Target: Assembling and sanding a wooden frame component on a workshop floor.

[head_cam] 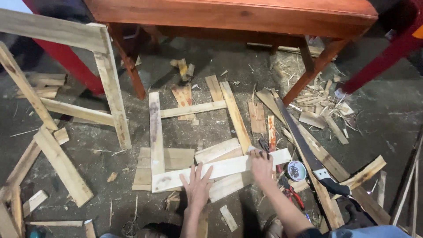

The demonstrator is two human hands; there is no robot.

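My left hand (196, 186) lies flat with spread fingers on a pale wooden plank (220, 168) that runs across the floor. My right hand (261, 165) presses down on the same plank further right, fingers curled over its far edge. The plank crosses two long slats (155, 132) (235, 115) that form a rough frame with a short crosspiece (194, 109) at the far end. More boards (169, 158) lie under the frame.
A hand saw (308, 152) with a black handle lies to the right, beside a small round tin (296, 170) and red-handled pliers (292, 193). A reddish wooden table (233, 15) stands ahead. A pale wooden frame (110, 83) stands at left. Offcuts and shavings litter the floor.
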